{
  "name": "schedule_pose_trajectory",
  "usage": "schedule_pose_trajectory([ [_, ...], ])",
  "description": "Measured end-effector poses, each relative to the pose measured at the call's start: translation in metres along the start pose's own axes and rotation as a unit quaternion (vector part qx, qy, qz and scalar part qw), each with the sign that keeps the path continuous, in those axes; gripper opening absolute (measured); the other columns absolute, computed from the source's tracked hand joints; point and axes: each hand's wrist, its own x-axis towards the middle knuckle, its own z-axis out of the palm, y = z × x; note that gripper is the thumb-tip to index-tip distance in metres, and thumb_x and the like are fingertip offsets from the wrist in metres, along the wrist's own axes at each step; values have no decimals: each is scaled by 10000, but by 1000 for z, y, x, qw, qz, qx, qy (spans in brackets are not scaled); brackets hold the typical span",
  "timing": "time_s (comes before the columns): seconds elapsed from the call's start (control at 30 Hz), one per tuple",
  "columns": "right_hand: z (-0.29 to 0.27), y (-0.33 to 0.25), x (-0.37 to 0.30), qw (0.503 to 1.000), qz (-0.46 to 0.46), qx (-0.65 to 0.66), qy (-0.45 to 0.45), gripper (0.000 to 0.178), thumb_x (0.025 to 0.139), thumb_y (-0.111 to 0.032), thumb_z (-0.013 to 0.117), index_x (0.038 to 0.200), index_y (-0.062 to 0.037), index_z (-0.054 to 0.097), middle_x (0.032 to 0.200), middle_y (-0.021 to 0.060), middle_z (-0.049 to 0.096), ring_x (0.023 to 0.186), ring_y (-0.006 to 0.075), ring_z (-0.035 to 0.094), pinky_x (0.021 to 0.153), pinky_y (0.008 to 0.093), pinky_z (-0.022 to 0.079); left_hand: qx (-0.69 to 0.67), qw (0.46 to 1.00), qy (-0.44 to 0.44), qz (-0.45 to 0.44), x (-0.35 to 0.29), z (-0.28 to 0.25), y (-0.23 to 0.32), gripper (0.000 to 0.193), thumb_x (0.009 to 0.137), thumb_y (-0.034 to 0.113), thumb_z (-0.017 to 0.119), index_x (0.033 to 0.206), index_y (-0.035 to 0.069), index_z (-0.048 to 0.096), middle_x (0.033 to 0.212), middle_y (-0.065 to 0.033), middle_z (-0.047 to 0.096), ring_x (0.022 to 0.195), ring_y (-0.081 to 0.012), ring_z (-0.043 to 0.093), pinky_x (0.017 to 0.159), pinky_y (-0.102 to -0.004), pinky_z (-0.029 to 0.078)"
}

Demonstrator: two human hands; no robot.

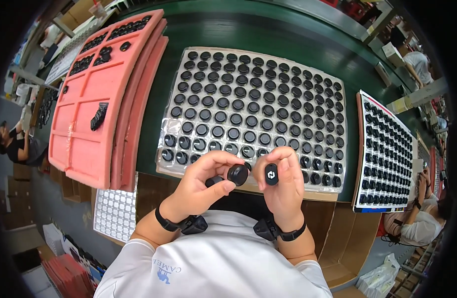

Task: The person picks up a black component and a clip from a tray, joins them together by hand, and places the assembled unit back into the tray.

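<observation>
Between the thumb and fingers of my left hand (198,186) is a round black cap (238,175), its smooth face turned up. A second black piece (214,182) shows partly inside the same hand's curled fingers. My right hand (284,191) pinches a small black oval-faced part (271,174) that bears a white mark. Both hands are close together over the front edge of a clear plastic tray (167,121) filled with rows of round black caps. Several caps in its front rows show white marks. My hands hide part of the front rows.
A green work surface (213,30) lies under the tray. Stacked pink foam trays (89,119) with black parts stand at left. At right is another filled tray (360,149). A cardboard box (345,238) is below the front edge. Other people (22,144) sit both sides.
</observation>
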Motion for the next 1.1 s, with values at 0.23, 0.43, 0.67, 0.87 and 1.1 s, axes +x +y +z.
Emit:
schedule_pose_trajectory([
  [0.23,-1,15,19,1000,13,8,2,252,993,-291,391,1028,-45,431,650,65,484,569,117,414,606,252,359,-58,996,31,-59,12,-11,-4,398,842,186,667,1139,-7,484,1041,-134,567,822,-130,557,636,-223,480],
  [0.43,-1,14,20,991,-26,-124,-34,208,959,-159,468,1108,-15,449,812,38,512,630,84,441,604,210,360,100,993,17,62,14,-22,-15,399,827,152,667,1139,-12,481,1038,-151,536,863,-172,543,702,-260,464],
  [0.67,7,21,26,992,31,-118,-31,258,901,-88,549,1127,-9,454,903,29,513,680,60,420,615,204,352,224,966,8,129,21,-24,-7,405,747,24,690,1118,4,529,1013,-130,549,673,-127,489,667,-255,435],
  [0.87,4,30,25,983,-54,-159,-69,232,921,-118,522,1116,-10,460,930,34,518,717,58,440,638,199,365,200,975,-13,98,16,-29,-5,398,798,111,678,1129,-16,497,1028,-160,534,839,-172,514,757,-275,423],
  [1.1,5,26,20,964,-60,-249,-72,193,924,-101,494,1092,-8,468,928,38,521,735,65,448,658,205,370,190,976,-22,108,14,-29,-6,393,801,93,670,1135,-19,496,1034,-164,540,842,-180,517,766,-283,422],
])
